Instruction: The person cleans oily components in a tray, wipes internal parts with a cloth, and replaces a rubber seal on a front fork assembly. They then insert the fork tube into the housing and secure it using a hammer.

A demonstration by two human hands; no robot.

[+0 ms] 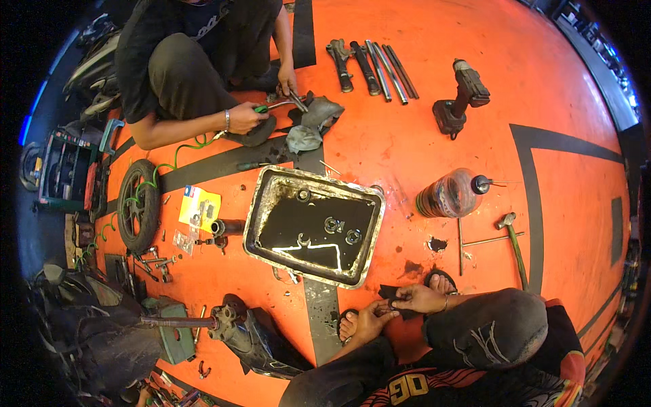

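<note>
My left hand [373, 321] and my right hand [419, 298] are close together over my feet, low in the view. Between them is a thin, dark, sheet-like piece [388, 292], its exact kind unclear. Both hands are closed, fingertips pinched on it. Just beyond them stands a metal tray [313, 273] with black oil in it. Several small ring-shaped parts [332, 224] sit in the oil.
Opposite, a co-worker's hand [245, 118] holds a green-handled tool over a rag [319, 115]. Fork tubes [386, 71], an impact wrench [461, 98], a large plastic bottle [451, 193] and a hammer [513, 251] lie right. A wheel [139, 207] and motorcycle [102, 325] are left.
</note>
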